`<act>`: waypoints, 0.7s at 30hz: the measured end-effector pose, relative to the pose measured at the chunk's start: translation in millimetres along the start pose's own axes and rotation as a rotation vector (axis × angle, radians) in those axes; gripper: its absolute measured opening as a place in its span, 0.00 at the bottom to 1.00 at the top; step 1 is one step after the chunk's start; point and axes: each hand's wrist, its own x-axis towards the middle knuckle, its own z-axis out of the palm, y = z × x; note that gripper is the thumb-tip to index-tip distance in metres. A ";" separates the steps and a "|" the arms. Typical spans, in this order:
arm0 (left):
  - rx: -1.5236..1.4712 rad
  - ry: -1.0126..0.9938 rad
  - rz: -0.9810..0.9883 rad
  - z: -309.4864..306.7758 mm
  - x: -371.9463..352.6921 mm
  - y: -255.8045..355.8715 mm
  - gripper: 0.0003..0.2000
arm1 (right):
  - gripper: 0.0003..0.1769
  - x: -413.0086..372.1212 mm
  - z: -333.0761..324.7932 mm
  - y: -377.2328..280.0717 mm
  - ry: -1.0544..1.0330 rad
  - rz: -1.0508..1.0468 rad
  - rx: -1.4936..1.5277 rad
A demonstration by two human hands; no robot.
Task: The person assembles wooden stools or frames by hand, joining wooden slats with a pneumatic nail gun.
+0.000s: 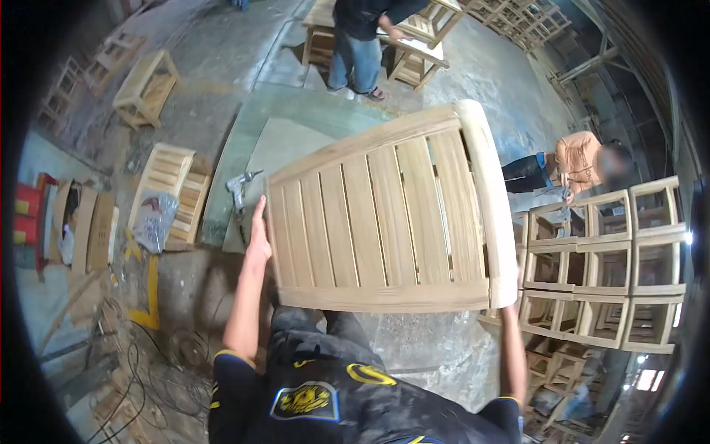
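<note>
The person is holding a slatted wooden piece [377,222] up in front of the body, its broad slatted face turning toward the camera and its thick, rounded rail [489,200] running along the right end. The left hand [260,235] is clamping on the narrower left edge, its thumb side showing against the wood. The right forearm [512,348] is reaching up to the lower right corner, but the wood is hiding the right hand, so how its fingers are closing cannot be told. Behind the piece, a greenish worktop [259,111] is carrying a grey sheet [285,140], and a silver power tool [237,191] is lying near its left side, just beyond the left hand. Farther left, a clear plastic bag [156,218] is resting on a slatted wooden unit [164,166], with an open cardboard box [100,229] standing well apart from the worktop. At the top, a person in jeans [355,55] is standing beside wooden furniture [421,55]; at the right, a person in an orange top [578,159] is bending near stacked wooden frames [603,270].
</note>
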 end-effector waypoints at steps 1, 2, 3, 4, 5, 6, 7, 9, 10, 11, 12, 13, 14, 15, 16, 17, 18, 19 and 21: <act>0.061 -0.126 0.163 24.2 -2.8 5.9 0.33 | 0.14 -6.4 -3.4 101.2 -0.107 0.077 -0.300; 0.050 -0.071 0.152 44.0 -6.8 16.2 0.30 | 0.14 -12.3 -7.8 201.4 -0.238 0.121 -0.604; 0.087 -0.079 0.176 45.0 8.6 19.7 0.27 | 0.14 -27.3 15.5 243.2 -0.291 0.198 -0.657; 0.134 -0.092 0.196 48.7 28.7 23.9 0.25 | 0.14 -41.2 40.1 272.4 -0.264 0.239 -0.583; 0.224 -0.040 0.258 65.1 41.3 24.6 0.26 | 0.14 -49.7 66.0 287.5 -0.227 0.255 -0.512; 0.306 0.006 0.327 78.2 49.7 24.0 0.26 | 0.14 -53.2 89.2 300.8 -0.163 0.235 -0.427; 0.381 0.063 0.392 91.3 57.7 24.2 0.26 | 0.14 -57.0 110.7 310.8 -0.109 0.206 -0.347; 0.477 0.099 0.431 105.4 74.0 35.3 0.27 | 0.14 -62.0 151.0 320.5 0.002 0.139 -0.211; 0.520 0.128 0.440 104.0 79.4 38.3 0.27 | 0.14 -64.8 168.0 324.7 0.053 0.100 -0.153; 0.543 0.123 0.407 107.3 91.9 37.1 0.28 | 0.14 -67.1 182.5 330.9 0.092 0.087 -0.111; 0.562 0.123 0.369 113.5 107.2 35.5 0.28 | 0.15 -70.0 195.1 336.4 0.121 0.088 -0.075; 0.577 0.128 0.330 116.6 121.5 30.7 0.29 | 0.15 -73.4 203.4 343.2 0.143 0.117 -0.051; 0.639 0.177 0.346 115.3 132.7 22.9 0.29 | 0.15 -78.1 212.6 351.6 0.159 0.139 -0.027; 0.697 0.216 0.365 110.2 142.7 17.7 0.30 | 0.18 -85.6 221.4 355.8 0.180 0.185 -0.007; 0.755 0.250 0.383 115.5 153.7 10.4 0.30 | 0.22 -93.5 230.9 363.1 0.201 0.230 0.013; 0.840 0.265 0.397 130.8 159.6 4.1 0.31 | 0.25 -94.2 236.2 375.0 0.233 0.270 0.027; 0.918 0.282 0.405 140.6 161.1 -4.1 0.32 | 0.29 -97.8 237.3 386.3 0.258 0.309 0.035; 1.002 0.304 0.402 142.8 159.6 -13.9 0.33 | 0.27 -107.2 239.4 397.4 0.251 0.307 -0.011; 1.072 0.346 0.408 139.6 170.3 -15.5 0.34 | 0.24 -120.7 243.5 413.3 0.249 0.318 -0.108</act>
